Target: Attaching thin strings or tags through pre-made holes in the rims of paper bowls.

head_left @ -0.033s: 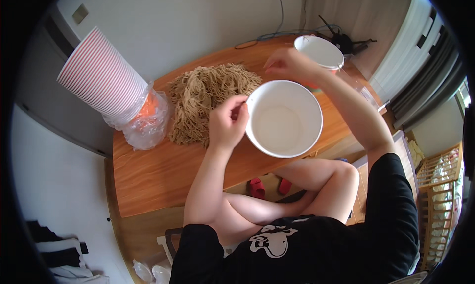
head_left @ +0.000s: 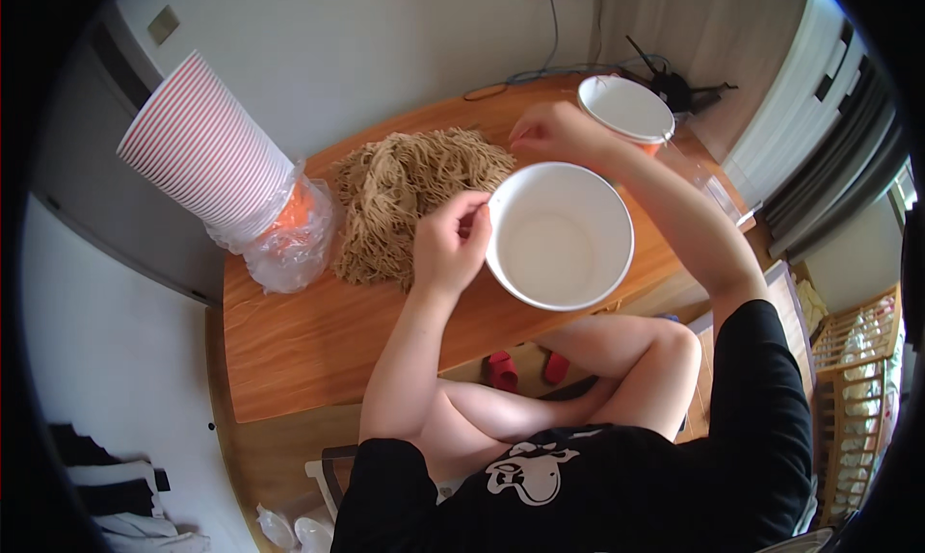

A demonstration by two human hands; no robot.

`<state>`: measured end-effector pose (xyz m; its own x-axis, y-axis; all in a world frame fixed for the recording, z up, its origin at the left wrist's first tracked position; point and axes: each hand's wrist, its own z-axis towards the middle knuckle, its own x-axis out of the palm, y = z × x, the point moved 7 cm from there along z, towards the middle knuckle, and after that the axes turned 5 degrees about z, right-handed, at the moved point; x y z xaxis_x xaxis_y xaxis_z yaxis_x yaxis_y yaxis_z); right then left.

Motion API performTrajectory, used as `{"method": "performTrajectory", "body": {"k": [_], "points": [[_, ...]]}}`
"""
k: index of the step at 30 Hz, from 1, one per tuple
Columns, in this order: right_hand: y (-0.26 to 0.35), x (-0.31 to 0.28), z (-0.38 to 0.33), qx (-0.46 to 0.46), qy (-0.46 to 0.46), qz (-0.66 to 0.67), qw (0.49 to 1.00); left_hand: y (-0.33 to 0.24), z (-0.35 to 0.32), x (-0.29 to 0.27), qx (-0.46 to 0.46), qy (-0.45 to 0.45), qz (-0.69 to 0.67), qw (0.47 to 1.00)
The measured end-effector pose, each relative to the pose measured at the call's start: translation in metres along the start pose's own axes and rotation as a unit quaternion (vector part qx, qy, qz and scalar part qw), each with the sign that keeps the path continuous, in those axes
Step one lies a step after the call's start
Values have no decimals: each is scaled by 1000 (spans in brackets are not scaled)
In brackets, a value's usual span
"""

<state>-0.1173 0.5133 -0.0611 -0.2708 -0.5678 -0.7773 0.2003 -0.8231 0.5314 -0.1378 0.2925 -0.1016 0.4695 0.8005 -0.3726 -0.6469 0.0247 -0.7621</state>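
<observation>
Because the white bucket (head_left: 560,240) stands open at the front edge of the table, pinched at its rim on one side only, a bump could probably tip it or swing it around; its base is hidden, so I cannot tell whether it rests fully on the wood. The left hand (head_left: 453,240) has thumb and fingers clamped on the left rim, and if that pinch slackened, the bucket might slide toward the lap. The right hand (head_left: 557,129) is up beyond the far rim, fingers curled close together; I cannot tell whether anything thin is between them. Its forearm crosses near the bucket's right side, so a low sweep could knock the rim.

Just left of the bucket lies a heap of tan cord (head_left: 409,206), loose enough to snag on fingers. Behind the right forearm, a second bucket (head_left: 626,108) takes up the far right corner, near a black router (head_left: 672,89) and its cables (head_left: 540,74), which a long reach might catch. Farther left, a tall stack of buckets (head_left: 207,144) leans, its lower end in a clear plastic bag (head_left: 289,259), and could topple if nudged. Red slippers (head_left: 501,370) lie below the table (head_left: 308,351).
</observation>
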Motion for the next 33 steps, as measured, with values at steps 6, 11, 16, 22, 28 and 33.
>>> {"method": "performTrajectory", "body": {"k": [6, 11, 16, 22, 28, 33], "points": [[6, 60, 64, -78, 92, -3, 993, 16, 2, -11, 9, -60, 70, 996], [18, 77, 79, -137, 110, 4, 984, 35, 12, -43, 37, -174, 385, 906], [9, 76, 87, -165, 106, -26, 980, 59, 18, -37, -21, -119, 394, 911], [2, 78, 87, -158, 76, 60, 983, 71, 18, -24, 7, -95, 437, 894], [0, 70, 89, -86, 81, 123, 985, 75, 18, -16, -4, -75, 464, 883], [2, 65, 95, -16, 112, 154, 982, 81, 16, -16, -9, -80, 459, 885]]}}
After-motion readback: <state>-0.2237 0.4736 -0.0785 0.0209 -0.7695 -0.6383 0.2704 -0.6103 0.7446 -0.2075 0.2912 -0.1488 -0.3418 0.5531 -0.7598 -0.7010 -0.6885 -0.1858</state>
